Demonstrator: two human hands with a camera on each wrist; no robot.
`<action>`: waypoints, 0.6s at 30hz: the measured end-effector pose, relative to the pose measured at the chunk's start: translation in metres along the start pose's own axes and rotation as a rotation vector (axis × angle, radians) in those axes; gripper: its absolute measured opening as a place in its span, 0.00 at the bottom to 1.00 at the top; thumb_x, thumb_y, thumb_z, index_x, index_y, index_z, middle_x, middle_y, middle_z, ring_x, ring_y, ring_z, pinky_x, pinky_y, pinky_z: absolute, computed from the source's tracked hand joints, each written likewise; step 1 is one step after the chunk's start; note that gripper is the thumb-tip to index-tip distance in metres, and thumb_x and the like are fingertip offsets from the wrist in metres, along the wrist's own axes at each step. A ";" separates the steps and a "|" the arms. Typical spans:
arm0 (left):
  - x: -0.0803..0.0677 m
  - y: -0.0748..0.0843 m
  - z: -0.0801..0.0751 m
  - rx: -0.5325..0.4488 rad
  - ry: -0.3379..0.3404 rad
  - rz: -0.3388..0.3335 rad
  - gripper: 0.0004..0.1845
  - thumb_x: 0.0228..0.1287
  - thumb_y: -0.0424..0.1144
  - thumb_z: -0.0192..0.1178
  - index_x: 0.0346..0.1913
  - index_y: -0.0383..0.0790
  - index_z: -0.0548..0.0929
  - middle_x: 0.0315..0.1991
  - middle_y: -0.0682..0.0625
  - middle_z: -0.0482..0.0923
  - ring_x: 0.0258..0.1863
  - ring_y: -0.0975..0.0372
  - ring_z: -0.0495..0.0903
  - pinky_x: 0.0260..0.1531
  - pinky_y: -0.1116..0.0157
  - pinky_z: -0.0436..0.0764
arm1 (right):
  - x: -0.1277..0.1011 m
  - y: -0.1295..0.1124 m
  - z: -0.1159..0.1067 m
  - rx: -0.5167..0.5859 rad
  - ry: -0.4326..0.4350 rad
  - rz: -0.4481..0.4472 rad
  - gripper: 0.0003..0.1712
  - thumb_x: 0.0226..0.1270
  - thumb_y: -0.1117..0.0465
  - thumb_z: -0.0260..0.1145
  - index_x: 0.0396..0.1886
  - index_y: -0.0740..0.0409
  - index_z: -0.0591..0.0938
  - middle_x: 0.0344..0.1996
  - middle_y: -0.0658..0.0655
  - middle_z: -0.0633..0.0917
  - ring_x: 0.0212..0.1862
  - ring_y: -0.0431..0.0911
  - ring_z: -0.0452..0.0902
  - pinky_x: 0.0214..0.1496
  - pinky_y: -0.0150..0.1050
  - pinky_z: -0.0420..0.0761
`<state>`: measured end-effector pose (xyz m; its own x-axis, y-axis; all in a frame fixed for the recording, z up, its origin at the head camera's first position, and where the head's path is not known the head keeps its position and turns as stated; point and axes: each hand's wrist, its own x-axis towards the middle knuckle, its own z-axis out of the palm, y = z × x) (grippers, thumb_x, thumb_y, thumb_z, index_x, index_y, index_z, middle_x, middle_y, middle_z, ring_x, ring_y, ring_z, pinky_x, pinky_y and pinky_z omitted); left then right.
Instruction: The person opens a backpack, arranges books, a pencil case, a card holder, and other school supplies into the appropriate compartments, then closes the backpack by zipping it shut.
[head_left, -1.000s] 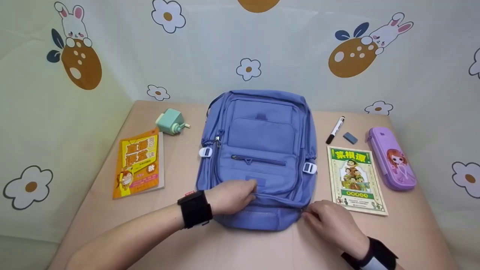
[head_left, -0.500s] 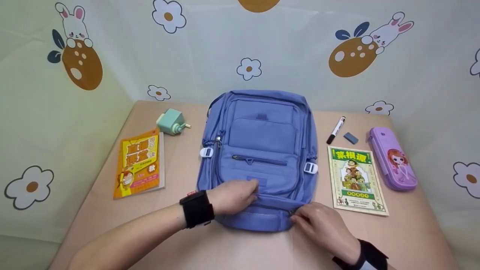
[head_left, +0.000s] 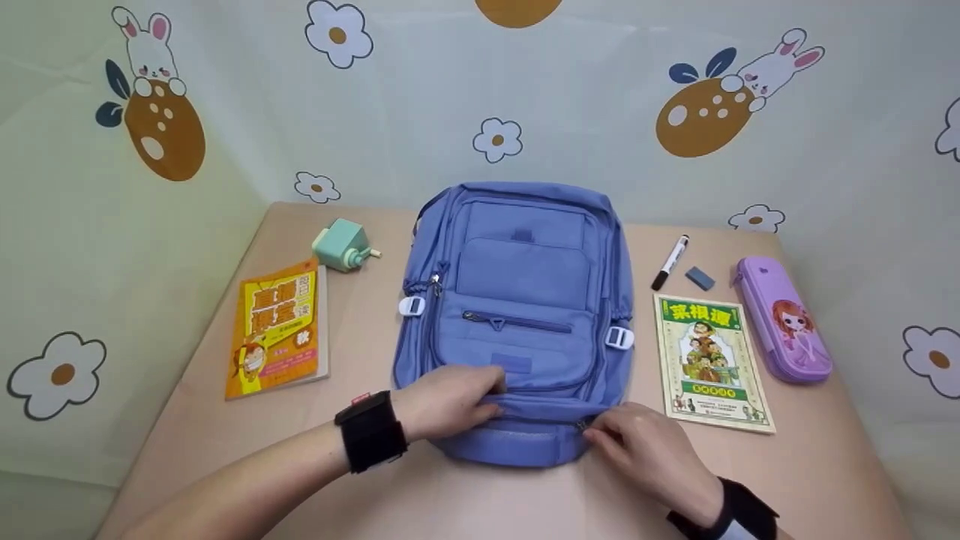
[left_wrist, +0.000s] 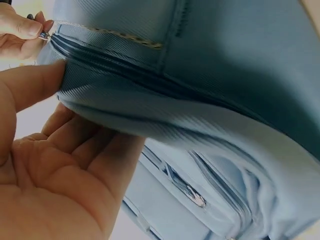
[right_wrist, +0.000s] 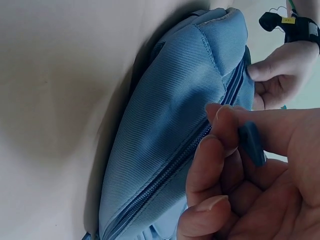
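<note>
A blue backpack lies flat in the middle of the table, front pockets up. My left hand grips a fold of its fabric at the near edge, thumb above and fingers below. My right hand is at the near right corner and pinches the blue zipper pull between thumb and fingers. The zipper line runs along the backpack's near edge between the two hands. In the left wrist view the right hand shows at the top left, on the pull.
An orange book and a green pencil sharpener lie left of the backpack. On its right are a marker, a grey eraser, a green book and a purple pencil case. A printed cloth backdrop rises behind the table.
My right hand has slid left along the backpack's near edge from the right corner. My left hand has drawn back a little toward me, still on the fabric.
</note>
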<state>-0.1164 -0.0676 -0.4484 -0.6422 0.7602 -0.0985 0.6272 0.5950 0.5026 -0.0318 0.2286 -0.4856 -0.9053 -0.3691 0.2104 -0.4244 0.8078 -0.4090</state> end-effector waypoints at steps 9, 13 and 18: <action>-0.022 -0.024 -0.005 0.053 0.048 0.012 0.09 0.67 0.42 0.68 0.42 0.45 0.79 0.34 0.56 0.81 0.33 0.62 0.81 0.36 0.61 0.82 | -0.001 0.000 -0.002 -0.003 -0.011 0.019 0.07 0.64 0.57 0.75 0.27 0.44 0.86 0.27 0.39 0.84 0.31 0.36 0.78 0.33 0.37 0.80; -0.027 -0.033 -0.005 0.076 0.064 0.049 0.06 0.70 0.41 0.66 0.42 0.45 0.79 0.33 0.56 0.80 0.33 0.63 0.81 0.36 0.61 0.82 | -0.001 0.000 -0.002 0.001 -0.016 0.028 0.07 0.64 0.57 0.75 0.27 0.43 0.86 0.27 0.39 0.83 0.31 0.35 0.78 0.33 0.37 0.80; -0.025 -0.037 -0.002 0.099 0.082 0.065 0.05 0.73 0.40 0.62 0.41 0.44 0.77 0.30 0.55 0.79 0.30 0.63 0.80 0.33 0.61 0.82 | 0.001 -0.004 -0.002 0.007 -0.027 0.038 0.07 0.65 0.56 0.74 0.28 0.43 0.86 0.27 0.38 0.83 0.31 0.35 0.78 0.34 0.37 0.80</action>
<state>-0.1244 -0.1091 -0.4622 -0.6299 0.7767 0.0039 0.7065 0.5709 0.4181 -0.0309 0.2264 -0.4823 -0.9210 -0.3506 0.1701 -0.3895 0.8182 -0.4229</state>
